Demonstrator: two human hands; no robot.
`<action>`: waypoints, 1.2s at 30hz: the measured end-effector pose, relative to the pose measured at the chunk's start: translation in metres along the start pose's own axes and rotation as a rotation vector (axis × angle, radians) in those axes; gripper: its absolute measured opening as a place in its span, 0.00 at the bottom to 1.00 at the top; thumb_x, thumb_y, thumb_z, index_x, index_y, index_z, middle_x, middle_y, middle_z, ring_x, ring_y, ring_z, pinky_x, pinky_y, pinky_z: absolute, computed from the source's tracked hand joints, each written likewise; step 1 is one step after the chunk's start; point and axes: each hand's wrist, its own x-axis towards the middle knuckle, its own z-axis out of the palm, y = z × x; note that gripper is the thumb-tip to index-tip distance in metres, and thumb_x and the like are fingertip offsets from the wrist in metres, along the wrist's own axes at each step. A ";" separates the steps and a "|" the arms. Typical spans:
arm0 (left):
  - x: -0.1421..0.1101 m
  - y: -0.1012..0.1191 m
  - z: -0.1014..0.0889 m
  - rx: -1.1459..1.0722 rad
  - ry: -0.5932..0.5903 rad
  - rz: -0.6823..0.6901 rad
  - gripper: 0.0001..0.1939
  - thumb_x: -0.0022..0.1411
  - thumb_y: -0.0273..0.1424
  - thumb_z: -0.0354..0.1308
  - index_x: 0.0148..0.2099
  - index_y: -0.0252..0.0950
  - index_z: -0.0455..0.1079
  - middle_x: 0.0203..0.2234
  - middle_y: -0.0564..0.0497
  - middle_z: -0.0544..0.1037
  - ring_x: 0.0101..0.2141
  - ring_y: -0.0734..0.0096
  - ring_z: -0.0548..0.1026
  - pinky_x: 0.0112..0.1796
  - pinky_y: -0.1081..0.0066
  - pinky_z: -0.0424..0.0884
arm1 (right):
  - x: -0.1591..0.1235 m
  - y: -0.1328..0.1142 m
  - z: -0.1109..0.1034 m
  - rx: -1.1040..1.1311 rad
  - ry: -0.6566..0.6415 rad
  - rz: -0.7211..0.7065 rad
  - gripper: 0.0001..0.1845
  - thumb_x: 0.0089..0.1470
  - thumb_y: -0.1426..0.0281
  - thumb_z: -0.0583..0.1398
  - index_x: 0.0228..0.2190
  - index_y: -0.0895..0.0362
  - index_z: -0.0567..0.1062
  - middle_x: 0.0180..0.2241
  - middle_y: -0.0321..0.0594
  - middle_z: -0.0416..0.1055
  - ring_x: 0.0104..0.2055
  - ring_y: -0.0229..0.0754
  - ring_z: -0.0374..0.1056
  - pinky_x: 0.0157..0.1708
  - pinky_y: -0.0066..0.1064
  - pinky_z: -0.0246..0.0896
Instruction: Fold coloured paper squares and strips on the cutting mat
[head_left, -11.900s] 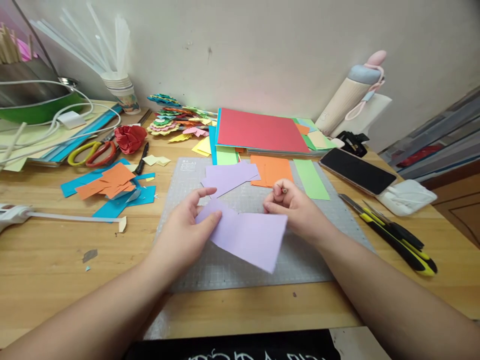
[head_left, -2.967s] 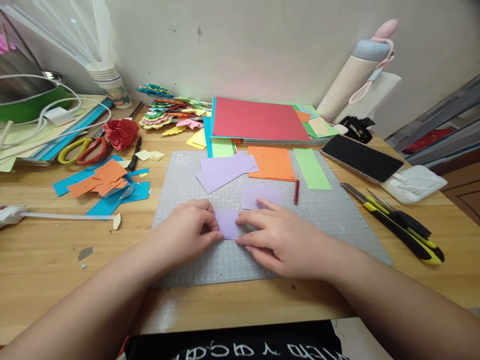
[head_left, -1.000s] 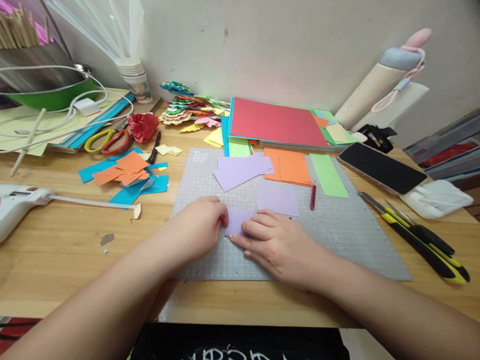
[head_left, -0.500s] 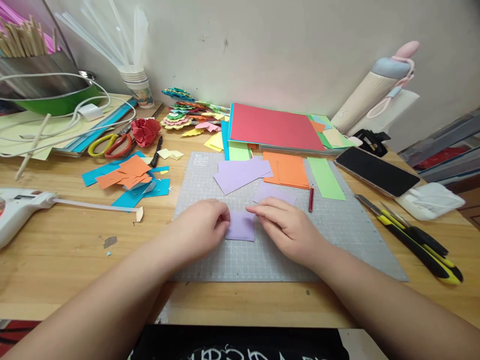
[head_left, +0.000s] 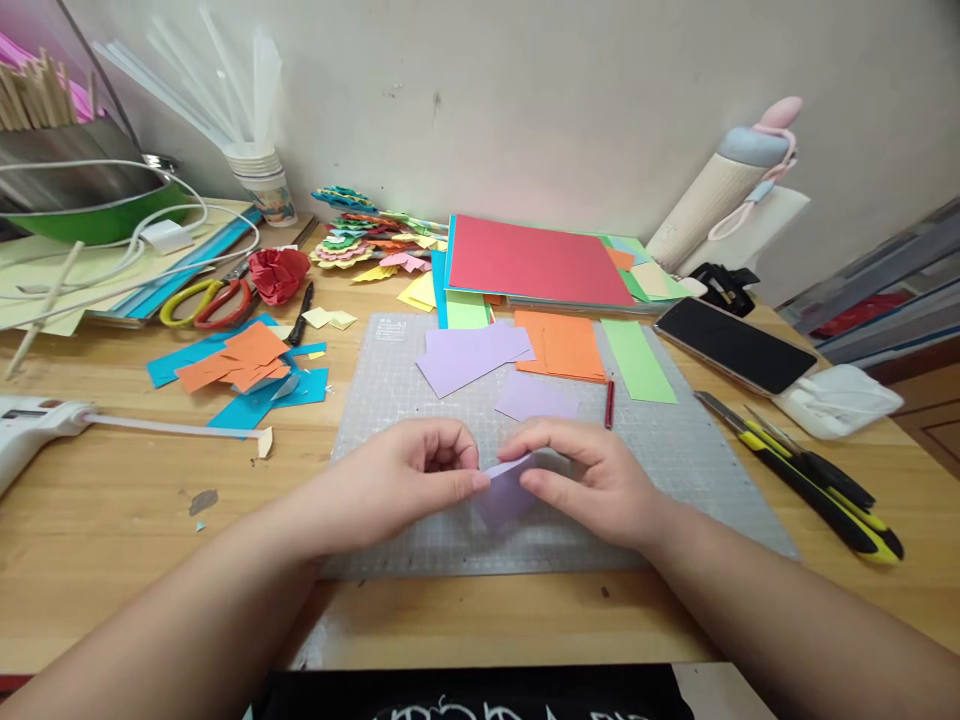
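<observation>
A small purple paper piece (head_left: 504,498) is raised at a tilt above the grey cutting mat (head_left: 420,545). My left hand (head_left: 431,465) pinches its left edge between thumb and fingers. On the other side, my right hand (head_left: 589,475) grips the upper right part with thumb and forefinger. Just beyond the hands lies another purple piece (head_left: 536,396), and behind that purple strips (head_left: 469,355) overlap on the mat. An orange paper stack (head_left: 560,345), a light green strip (head_left: 639,362) and a short dark red pencil (head_left: 610,404) rest to the right of them.
Cutters (head_left: 814,490) and a phone (head_left: 735,345) lie at the right. On the left are a glue gun (head_left: 37,430), scissors (head_left: 206,303), orange scraps (head_left: 240,360) and a crumpled red paper ball (head_left: 278,275). Red sheets (head_left: 540,260) lie near the wall.
The purple piece, flat on the mat before, is now lifted and tilted between both hands. My fingers have closed on it. The view has shifted slightly.
</observation>
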 end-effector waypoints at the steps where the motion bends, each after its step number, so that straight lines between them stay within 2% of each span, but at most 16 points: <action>1: 0.001 0.000 0.000 -0.051 0.015 -0.003 0.09 0.59 0.35 0.55 0.31 0.36 0.63 0.22 0.58 0.63 0.24 0.78 0.61 0.25 0.76 0.56 | -0.001 -0.001 0.002 0.024 0.023 0.064 0.07 0.56 0.67 0.58 0.35 0.55 0.75 0.32 0.39 0.74 0.34 0.38 0.69 0.34 0.31 0.66; 3: 0.003 0.000 0.001 -0.106 0.076 0.002 0.09 0.57 0.35 0.57 0.31 0.36 0.63 0.22 0.58 0.64 0.23 0.79 0.61 0.24 0.76 0.56 | -0.002 -0.002 0.007 0.091 0.082 0.174 0.05 0.55 0.69 0.59 0.32 0.56 0.74 0.27 0.36 0.73 0.28 0.35 0.67 0.26 0.27 0.64; 7: 0.006 -0.001 0.006 -0.070 0.277 0.110 0.08 0.56 0.34 0.58 0.31 0.36 0.64 0.23 0.57 0.67 0.26 0.76 0.65 0.27 0.75 0.61 | -0.001 -0.002 0.015 0.293 0.140 0.290 0.06 0.52 0.68 0.60 0.34 0.56 0.73 0.23 0.33 0.69 0.23 0.33 0.64 0.20 0.24 0.60; 12: 0.006 -0.002 0.015 0.143 0.468 0.255 0.07 0.54 0.33 0.59 0.35 0.37 0.67 0.28 0.54 0.71 0.32 0.71 0.68 0.35 0.69 0.65 | -0.001 -0.003 0.018 0.313 0.212 0.298 0.07 0.52 0.67 0.61 0.27 0.57 0.71 0.22 0.33 0.69 0.22 0.33 0.64 0.21 0.25 0.61; 16: 0.006 -0.004 0.020 0.177 0.455 0.199 0.07 0.56 0.35 0.58 0.30 0.37 0.69 0.25 0.55 0.73 0.29 0.72 0.69 0.33 0.70 0.66 | -0.005 -0.005 0.021 0.225 0.261 0.250 0.04 0.53 0.68 0.61 0.28 0.56 0.71 0.25 0.34 0.72 0.25 0.34 0.68 0.23 0.26 0.65; 17: 0.006 -0.004 0.021 0.183 0.442 0.187 0.09 0.57 0.35 0.57 0.28 0.36 0.68 0.23 0.55 0.72 0.28 0.73 0.69 0.31 0.71 0.66 | -0.007 -0.005 0.021 0.175 0.286 0.225 0.03 0.53 0.69 0.61 0.31 0.55 0.72 0.27 0.35 0.73 0.28 0.35 0.69 0.26 0.27 0.67; 20: 0.005 -0.003 0.023 0.241 0.424 0.208 0.10 0.58 0.33 0.57 0.26 0.36 0.68 0.21 0.56 0.72 0.26 0.74 0.69 0.29 0.73 0.65 | -0.009 -0.009 0.022 0.003 0.347 0.088 0.08 0.53 0.72 0.61 0.38 0.54 0.73 0.35 0.38 0.75 0.37 0.39 0.72 0.36 0.32 0.70; 23: 0.003 -0.002 0.026 0.296 0.410 0.285 0.08 0.58 0.31 0.57 0.26 0.38 0.69 0.22 0.56 0.74 0.26 0.74 0.71 0.30 0.72 0.66 | -0.009 -0.015 0.021 -0.111 0.340 0.008 0.05 0.54 0.74 0.60 0.34 0.54 0.74 0.31 0.37 0.76 0.33 0.38 0.72 0.33 0.31 0.70; 26: 0.002 -0.002 0.027 0.295 0.459 0.317 0.06 0.59 0.31 0.57 0.29 0.39 0.71 0.24 0.55 0.77 0.28 0.73 0.73 0.32 0.71 0.68 | -0.008 -0.018 0.019 -0.135 0.359 0.018 0.04 0.54 0.74 0.60 0.33 0.54 0.75 0.29 0.35 0.76 0.30 0.37 0.72 0.29 0.29 0.70; 30: 0.001 -0.002 0.028 0.321 0.480 0.349 0.04 0.60 0.29 0.57 0.32 0.39 0.71 0.25 0.56 0.77 0.29 0.74 0.73 0.33 0.71 0.69 | -0.008 -0.020 0.019 -0.162 0.373 -0.014 0.06 0.54 0.74 0.60 0.35 0.54 0.75 0.31 0.36 0.77 0.33 0.38 0.73 0.33 0.31 0.71; 36: 0.001 -0.004 0.030 0.385 0.482 0.501 0.04 0.60 0.25 0.57 0.34 0.38 0.71 0.27 0.55 0.76 0.31 0.75 0.73 0.32 0.73 0.68 | -0.010 -0.021 0.021 -0.189 0.357 -0.098 0.09 0.54 0.78 0.59 0.36 0.55 0.75 0.34 0.37 0.78 0.36 0.38 0.74 0.36 0.31 0.71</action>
